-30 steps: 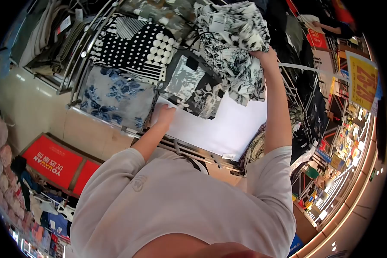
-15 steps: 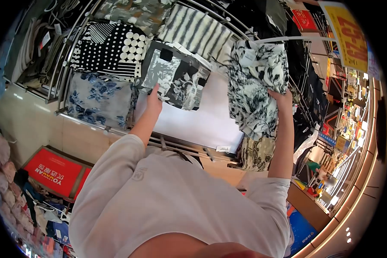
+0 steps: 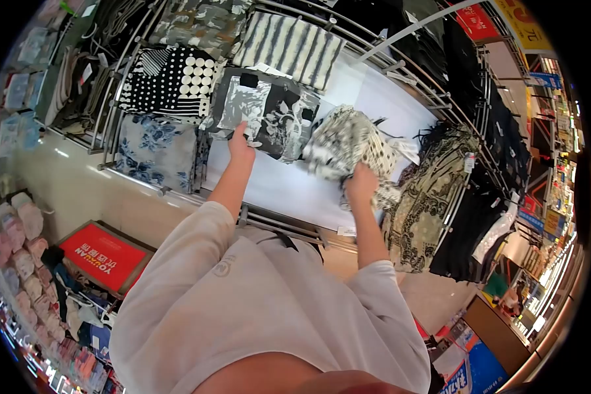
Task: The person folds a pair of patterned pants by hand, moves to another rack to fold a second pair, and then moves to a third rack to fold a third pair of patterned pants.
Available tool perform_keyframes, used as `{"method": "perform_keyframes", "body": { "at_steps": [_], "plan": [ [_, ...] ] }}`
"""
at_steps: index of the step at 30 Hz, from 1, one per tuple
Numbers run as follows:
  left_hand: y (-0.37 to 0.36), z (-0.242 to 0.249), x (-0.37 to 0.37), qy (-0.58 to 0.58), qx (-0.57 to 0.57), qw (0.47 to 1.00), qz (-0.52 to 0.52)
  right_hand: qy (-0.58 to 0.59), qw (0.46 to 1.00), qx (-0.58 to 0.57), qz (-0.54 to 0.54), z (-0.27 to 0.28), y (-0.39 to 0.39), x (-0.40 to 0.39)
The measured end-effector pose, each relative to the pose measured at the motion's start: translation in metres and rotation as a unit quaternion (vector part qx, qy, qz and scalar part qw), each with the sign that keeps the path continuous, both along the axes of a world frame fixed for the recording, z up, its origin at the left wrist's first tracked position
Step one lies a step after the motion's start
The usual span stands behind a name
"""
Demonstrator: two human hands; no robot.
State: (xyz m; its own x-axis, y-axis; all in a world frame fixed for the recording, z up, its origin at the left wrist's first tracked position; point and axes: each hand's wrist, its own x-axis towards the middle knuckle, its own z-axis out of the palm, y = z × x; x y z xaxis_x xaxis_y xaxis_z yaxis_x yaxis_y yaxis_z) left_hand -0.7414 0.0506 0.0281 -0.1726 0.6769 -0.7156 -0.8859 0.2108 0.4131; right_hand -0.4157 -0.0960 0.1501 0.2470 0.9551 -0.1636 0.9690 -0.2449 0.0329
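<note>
A pale beige short-sleeved T-shirt (image 3: 262, 308) is worn, marked by a small round emblem (image 3: 224, 266); both forearms are left bare.

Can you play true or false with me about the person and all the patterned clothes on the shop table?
1. The right hand grips a crumpled black-and-white floral garment. True.
2. The left hand holds a red sign. False: it rests on the folded grey-and-black floral garment; the red sign lies on the floor.
3. A black-and-white polka-dot garment lies on the display table. True.
4. The blue floral garment hangs on a rail. False: it lies folded at the table's edge.
5. The person wears a light grey top. True.
</note>
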Motion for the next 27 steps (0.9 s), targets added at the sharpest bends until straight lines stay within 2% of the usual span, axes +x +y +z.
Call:
{"method": "perform_keyframes", "body": {
  "at_steps": [1,3,6,7,8,10,11,13,15,17,18,21,22,24,25,27],
  "plan": [
    [-0.003,0.014,0.004,0.009,0.001,1.000,-0.002,0.009,1.000,0.001,-0.002,-0.015,-0.015,-0.011],
    [-0.003,0.061,0.015,0.132,0.016,0.991,-0.023,0.055,0.994,0.061,0.069,-0.030,-0.039,-0.033],
    [-0.004,0.127,0.032,0.181,0.060,0.981,-0.042,0.109,0.990,0.069,0.054,-0.036,-0.061,-0.051],
    [-0.003,0.140,0.034,0.198,0.082,0.975,-0.056,0.116,0.989,0.076,0.056,-0.038,-0.065,-0.052],
    [0.003,0.128,0.031,0.196,0.105,0.973,-0.055,0.114,0.989,0.077,0.051,-0.042,-0.068,-0.052],
    [0.011,0.160,0.034,0.214,0.113,0.969,-0.049,0.124,0.990,0.053,0.029,-0.040,-0.068,-0.054],
    [0.014,0.174,0.033,0.223,0.111,0.967,-0.051,0.137,0.988,0.061,0.044,-0.038,-0.067,-0.055],
    [0.030,0.191,0.018,0.250,0.117,0.960,-0.049,0.131,0.989,0.074,0.009,-0.038,-0.069,-0.056],
    [0.051,0.223,-0.001,0.247,0.153,0.955,-0.059,0.135,0.988,0.079,0.015,-0.040,-0.070,-0.057],
    [0.082,0.246,-0.039,0.199,0.136,0.968,-0.076,0.130,0.988,0.084,0.014,-0.041,-0.070,-0.059],
    [0.090,0.283,-0.049,0.207,0.127,0.966,-0.085,0.123,0.989,0.083,0.011,-0.042,-0.070,-0.060],
    [0.152,0.300,-0.120,0.119,0.184,0.971,-0.094,0.117,0.989,0.089,0.009,-0.042,-0.071,-0.063],
    [0.160,0.323,-0.138,0.126,0.169,0.973,-0.089,0.116,0.989,0.096,0.005,-0.038,-0.071,-0.066],
    [0.192,0.321,-0.193,0.120,0.205,0.968,-0.080,0.114,0.988,0.102,-0.001,-0.036,-0.070,-0.072],
    [0.212,0.302,-0.225,0.112,0.216,0.967,-0.081,0.109,0.989,0.103,-0.002,-0.037,-0.068,-0.075],
    [0.234,0.260,-0.277,0.074,0.161,0.981,-0.081,0.090,0.990,0.107,-0.021,-0.037,-0.066,-0.082]
  ]
}}
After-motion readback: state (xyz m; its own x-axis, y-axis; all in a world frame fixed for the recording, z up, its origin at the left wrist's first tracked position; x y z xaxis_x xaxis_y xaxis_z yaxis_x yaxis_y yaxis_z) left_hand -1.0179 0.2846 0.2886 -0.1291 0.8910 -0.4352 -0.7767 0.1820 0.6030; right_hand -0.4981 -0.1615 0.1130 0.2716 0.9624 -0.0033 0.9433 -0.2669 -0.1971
